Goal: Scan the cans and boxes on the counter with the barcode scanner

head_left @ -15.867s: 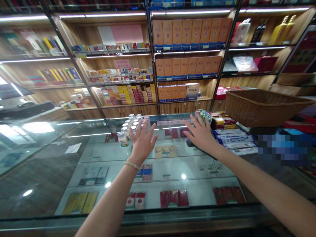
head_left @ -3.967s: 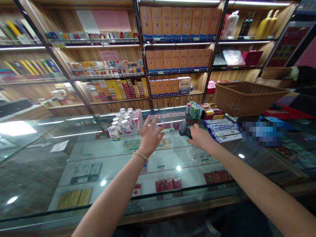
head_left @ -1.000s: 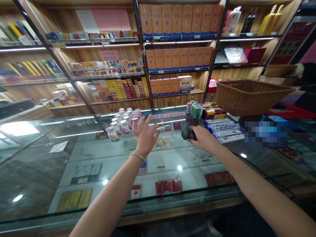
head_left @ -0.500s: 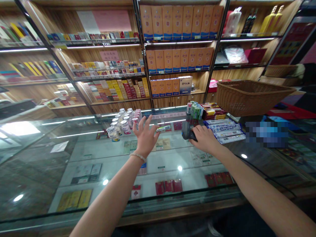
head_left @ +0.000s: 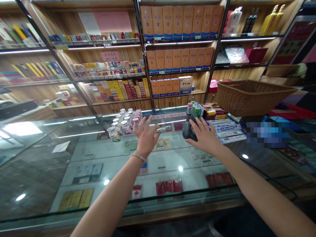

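While both arms extended over the glass counter [head_left: 172,158], the two hands were positioned side by side, palms down and apart from each other. The left hand [head_left: 145,136] was nearest to a slim green-and-white packet [head_left: 164,128]. Its fingers were spread, and its thumb met the left end of the packet; whether a second finger pinched the packet from beneath could not be told. The packet was located between the two hands, with its long side running roughly left to right. A pale beaded bracelet [head_left: 138,157] encircled the left wrist.

The right hand [head_left: 206,136] was spread, with its fingers fanned apart. A black scanner [head_left: 186,130] was located just beside and partly behind its thumb and fingers; contact between the fingertips and the scanner could not be determined.

Beyond the left hand, small bottles [head_left: 126,127] with white lids stood upright in rows, and pink cans [head_left: 137,115] stood along their right side. Beyond the right hand, short cylinders [head_left: 196,112] stood in a cluster next to stacked red and yellow packets [head_left: 214,111]. Blue-and-white packets [head_left: 228,130] lay just right of the right hand. A wicker basket [head_left: 251,97] was situated farther back, and orange boxes [head_left: 172,61] lined the rear shelves.
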{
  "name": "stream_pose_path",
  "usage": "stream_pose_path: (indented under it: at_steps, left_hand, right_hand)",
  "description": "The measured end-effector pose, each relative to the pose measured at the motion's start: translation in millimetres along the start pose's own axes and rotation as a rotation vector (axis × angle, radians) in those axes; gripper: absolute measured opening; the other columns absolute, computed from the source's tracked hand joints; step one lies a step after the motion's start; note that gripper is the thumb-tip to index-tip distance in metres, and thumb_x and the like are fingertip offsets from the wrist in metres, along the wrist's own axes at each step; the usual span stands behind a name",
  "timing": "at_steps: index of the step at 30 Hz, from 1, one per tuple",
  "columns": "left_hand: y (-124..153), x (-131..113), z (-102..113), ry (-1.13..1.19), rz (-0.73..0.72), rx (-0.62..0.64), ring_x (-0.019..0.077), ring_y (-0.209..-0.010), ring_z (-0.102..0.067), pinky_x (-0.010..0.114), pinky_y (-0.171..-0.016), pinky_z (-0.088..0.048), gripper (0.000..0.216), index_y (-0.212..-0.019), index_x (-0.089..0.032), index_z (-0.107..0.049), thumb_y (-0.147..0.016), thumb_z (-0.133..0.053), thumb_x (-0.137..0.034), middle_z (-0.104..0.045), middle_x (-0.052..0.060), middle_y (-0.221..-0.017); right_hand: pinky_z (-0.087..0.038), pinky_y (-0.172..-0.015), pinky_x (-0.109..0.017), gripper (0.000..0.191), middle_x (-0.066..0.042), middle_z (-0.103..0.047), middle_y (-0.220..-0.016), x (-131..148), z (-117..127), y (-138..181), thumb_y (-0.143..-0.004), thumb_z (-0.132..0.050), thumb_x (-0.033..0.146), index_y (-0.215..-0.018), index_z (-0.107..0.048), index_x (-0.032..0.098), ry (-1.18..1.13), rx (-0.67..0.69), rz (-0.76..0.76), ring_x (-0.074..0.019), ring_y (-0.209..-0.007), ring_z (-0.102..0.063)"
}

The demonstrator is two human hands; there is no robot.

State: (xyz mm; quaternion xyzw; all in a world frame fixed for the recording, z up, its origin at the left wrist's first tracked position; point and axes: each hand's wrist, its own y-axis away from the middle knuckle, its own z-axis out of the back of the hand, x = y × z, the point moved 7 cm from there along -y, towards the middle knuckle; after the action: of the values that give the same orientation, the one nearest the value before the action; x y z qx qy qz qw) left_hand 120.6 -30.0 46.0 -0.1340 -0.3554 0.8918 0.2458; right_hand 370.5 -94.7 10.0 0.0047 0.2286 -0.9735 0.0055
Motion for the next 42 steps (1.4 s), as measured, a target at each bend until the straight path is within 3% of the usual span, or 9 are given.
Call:
stream_pose_path:
  at_steps: [4, 13, 21, 28, 38, 42]
  left_hand:
    - [-0.5, -0.5, -0.3, 0.015, 0.002, 0.009, 0.0388, -0.152, -0.035, 0.072, -0.124, -0.011, 0.013, -0.100, -0.029, -0.075, -0.087, -0.074, -0.031, -0.048, 0.007, -0.162]
    - [-2.0, 1.2, 0.9, 0.018, -0.009, 0.007, 0.0378, -0.153, -0.034, 0.071, -0.124, -0.012, 0.015, -0.101, -0.029, -0.075, -0.086, -0.075, -0.030, -0.047, 0.007, -0.163]
    - [-2.7, 4.5, 7.5, 0.026, 0.002, 0.003, 0.0378, -0.154, -0.034, 0.069, -0.126, -0.012, 0.016, -0.102, -0.027, -0.075, -0.086, -0.076, -0.031, -0.044, 0.010, -0.165]
    - [-1.0, 1.0, 9.1, 0.036, -0.030, 0.007, 0.0355, -0.153, -0.034, 0.066, -0.127, -0.010, 0.016, -0.102, -0.027, -0.074, -0.087, -0.074, -0.031, -0.045, 0.008, -0.164]
    - [-2.3, -8.2, 14.7, 0.050, -0.073, 0.031, 0.0348, -0.153, -0.035, 0.066, -0.127, -0.010, 0.014, -0.102, -0.028, -0.074, -0.088, -0.073, -0.033, -0.047, 0.007, -0.163]
    - [-3.9, -4.9, 18.9, 0.097, 0.016, 0.001, 0.0350, -0.152, -0.035, 0.065, -0.127, -0.015, 0.031, -0.118, -0.031, -0.072, -0.088, -0.075, -0.038, -0.045, 0.007, -0.164]
  right_hand:
    - [-0.019, -0.121, -0.067, 0.083, -0.020, -0.026, -0.171, 7.2, 4.0, 0.9, -0.096, -0.051, 0.064, -0.164, -0.028, 0.021, 0.018, -0.032, 0.042, -0.0411, -0.157, -0.023]
    - [-0.016, -0.123, -0.065, 0.073, -0.019, -0.032, -0.169, 17.9, 17.1, -5.3, -0.097, -0.056, 0.056, -0.160, -0.037, 0.023, -0.003, -0.115, 0.101, -0.0385, -0.157, -0.022]
    - [-0.021, -0.121, -0.060, 0.044, -0.016, -0.042, -0.164, 74.3, 38.1, -39.3, -0.095, -0.064, 0.041, -0.134, -0.063, 0.022, -0.074, -0.127, 0.272, -0.0377, -0.154, -0.028]
    - [-0.019, -0.120, -0.061, 0.027, -0.015, -0.047, -0.161, 107.9, 26.7, -55.9, -0.091, -0.065, 0.026, -0.117, -0.070, 0.021, -0.074, -0.175, 0.365, -0.0363, -0.153, -0.031]
    - [-0.023, -0.118, -0.059, 0.017, -0.010, -0.054, -0.156, 102.3, 12.4, -55.3, -0.094, -0.061, 0.025, -0.108, -0.071, 0.023, -0.179, -0.262, 0.349, -0.0337, -0.149, -0.037]
    - [-0.030, -0.114, -0.059, 0.015, -0.009, -0.054, -0.156, 90.5, 10.1, -56.3, -0.094, -0.064, 0.032, -0.105, -0.073, 0.026, -0.334, -0.249, 0.253, -0.0346, -0.149, -0.037]
